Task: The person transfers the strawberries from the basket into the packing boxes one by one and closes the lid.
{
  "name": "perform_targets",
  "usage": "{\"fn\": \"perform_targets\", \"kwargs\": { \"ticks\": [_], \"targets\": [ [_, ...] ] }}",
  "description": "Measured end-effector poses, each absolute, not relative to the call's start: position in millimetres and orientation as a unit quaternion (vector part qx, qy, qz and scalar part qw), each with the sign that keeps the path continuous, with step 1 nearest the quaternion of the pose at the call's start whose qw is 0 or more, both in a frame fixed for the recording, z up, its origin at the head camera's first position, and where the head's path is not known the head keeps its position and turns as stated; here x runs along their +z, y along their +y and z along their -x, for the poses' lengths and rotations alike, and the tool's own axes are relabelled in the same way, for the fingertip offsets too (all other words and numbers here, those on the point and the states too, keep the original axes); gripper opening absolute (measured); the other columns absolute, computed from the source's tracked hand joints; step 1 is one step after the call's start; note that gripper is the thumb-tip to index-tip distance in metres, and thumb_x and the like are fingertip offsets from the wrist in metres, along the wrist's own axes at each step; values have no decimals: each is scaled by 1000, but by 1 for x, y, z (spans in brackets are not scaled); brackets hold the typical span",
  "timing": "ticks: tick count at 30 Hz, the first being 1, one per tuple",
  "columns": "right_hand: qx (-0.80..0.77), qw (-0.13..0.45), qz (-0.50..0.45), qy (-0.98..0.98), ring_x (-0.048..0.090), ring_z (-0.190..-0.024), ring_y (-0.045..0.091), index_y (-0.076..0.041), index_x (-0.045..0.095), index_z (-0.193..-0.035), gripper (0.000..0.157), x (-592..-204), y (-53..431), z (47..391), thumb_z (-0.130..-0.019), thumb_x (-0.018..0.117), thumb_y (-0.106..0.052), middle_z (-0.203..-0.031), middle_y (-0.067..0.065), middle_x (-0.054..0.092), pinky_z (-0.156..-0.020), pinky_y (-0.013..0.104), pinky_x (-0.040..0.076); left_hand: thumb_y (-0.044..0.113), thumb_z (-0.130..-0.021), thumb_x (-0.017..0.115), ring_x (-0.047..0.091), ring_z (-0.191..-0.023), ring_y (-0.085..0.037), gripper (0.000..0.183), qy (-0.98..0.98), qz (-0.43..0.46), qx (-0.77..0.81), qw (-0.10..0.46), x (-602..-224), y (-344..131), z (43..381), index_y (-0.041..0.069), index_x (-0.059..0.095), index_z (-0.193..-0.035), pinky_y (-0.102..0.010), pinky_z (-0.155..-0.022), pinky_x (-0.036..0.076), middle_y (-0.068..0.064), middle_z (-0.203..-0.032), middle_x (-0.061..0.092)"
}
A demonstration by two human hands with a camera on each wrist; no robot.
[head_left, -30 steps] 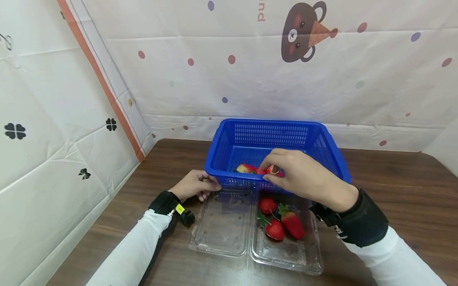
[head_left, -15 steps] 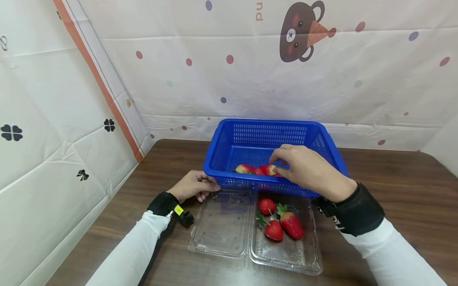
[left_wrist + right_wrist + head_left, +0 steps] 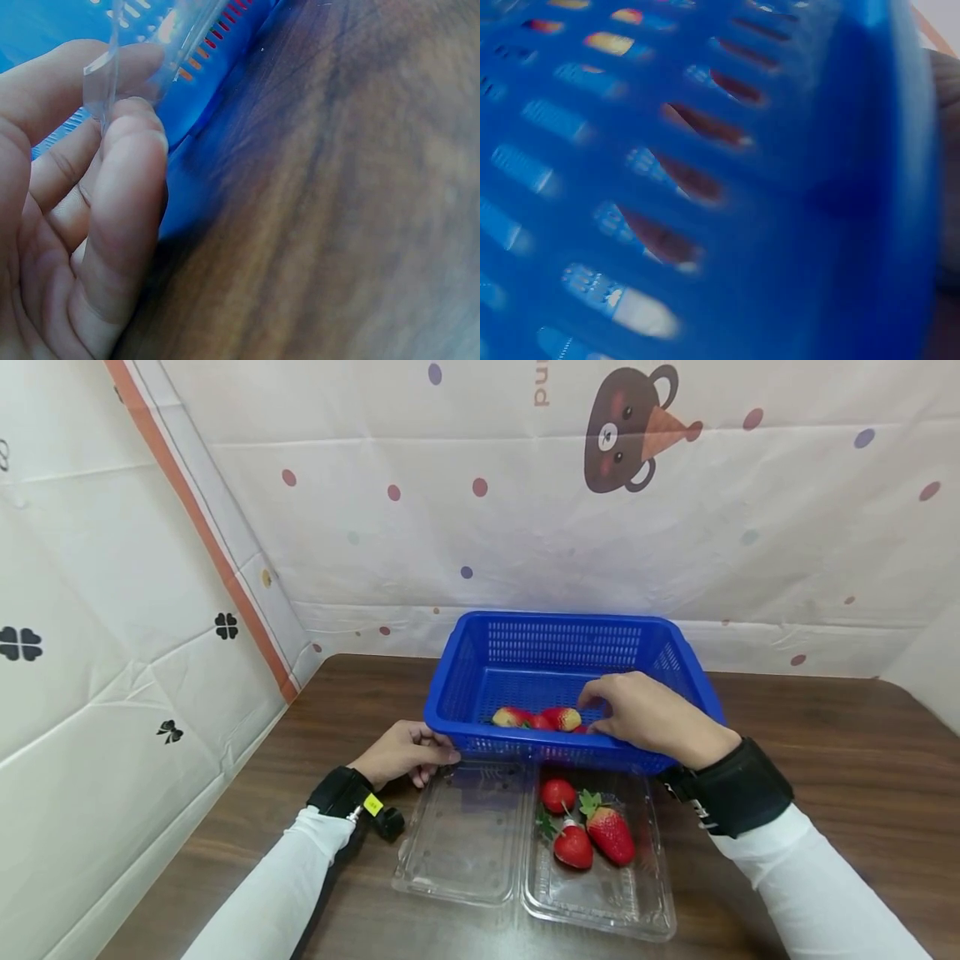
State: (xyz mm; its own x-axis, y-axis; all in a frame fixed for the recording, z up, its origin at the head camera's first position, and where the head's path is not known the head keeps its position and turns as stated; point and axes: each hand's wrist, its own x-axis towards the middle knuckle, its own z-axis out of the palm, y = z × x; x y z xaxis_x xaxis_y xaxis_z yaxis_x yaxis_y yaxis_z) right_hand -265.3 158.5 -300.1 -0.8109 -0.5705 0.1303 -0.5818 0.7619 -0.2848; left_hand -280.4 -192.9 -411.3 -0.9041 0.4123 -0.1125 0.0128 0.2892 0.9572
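Here's the left hand, just left of centre, thumb and fingertip pinched! And right of centre, the right hand arches, thumb and forefinger apart, forearm slanting from lower right.

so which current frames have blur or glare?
Head: mostly crisp, pale sheen on the table in front of the clear container. Left wrist: wood grain smeared and soft, bright glint on the container's plastic near the fingertips. Right wrist: blue basket fills most of the frame, soft, its rim at right blurred.
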Motion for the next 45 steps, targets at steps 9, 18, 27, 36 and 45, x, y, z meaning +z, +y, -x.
{"fn": "perform_targets", "kwargs": {
  "ticks": [9,18,27,36,45],
  "targets": [
    [178,-23,-300,-937,65,-93,30,-6,70,-108,26,-309,165,277,-84,74,-14,-105,16,70,-79,48,58,27,-80,79,53,-47,-14,28,783,-132,582,172,-412,-193,281,4,68,-92,-25,-44,54,-3,-62,58],
    [196,-64,-311,-928,66,-93,27,-7,70,-109,25,-312,166,286,-85,73,-16,-103,14,70,-80,49,58,24,-81,78,52,-47,-14,26,781,-139,585,168,-414,-195,281,3,67,-91,-25,-44,54,-2,-60,56],
    [197,-84,-318,-924,65,-95,26,-9,71,-108,25,-314,166,289,-86,73,-20,-103,12,71,-84,50,56,24,-81,78,53,-46,-13,26,783,-135,583,168,-414,-194,281,3,68,-90,-24,-43,53,-2,-59,57],
    [207,-105,-317,-920,64,-95,23,-11,72,-106,20,-316,166,291,-88,71,-20,-103,10,71,-87,51,55,25,-80,79,52,-46,-13,27,785,-135,581,166,-414,-193,281,3,68,-91,-24,-43,53,-2,-59,56],
    [199,-113,-315,-921,64,-96,24,-12,72,-107,20,-316,164,292,-89,69,-18,-102,10,71,-88,52,54,27,-78,80,52,-46,-13,29,787,-132,580,165,-414,-192,282,4,68,-91,-24,-43,53,-2,-59,56]
  ]
}}
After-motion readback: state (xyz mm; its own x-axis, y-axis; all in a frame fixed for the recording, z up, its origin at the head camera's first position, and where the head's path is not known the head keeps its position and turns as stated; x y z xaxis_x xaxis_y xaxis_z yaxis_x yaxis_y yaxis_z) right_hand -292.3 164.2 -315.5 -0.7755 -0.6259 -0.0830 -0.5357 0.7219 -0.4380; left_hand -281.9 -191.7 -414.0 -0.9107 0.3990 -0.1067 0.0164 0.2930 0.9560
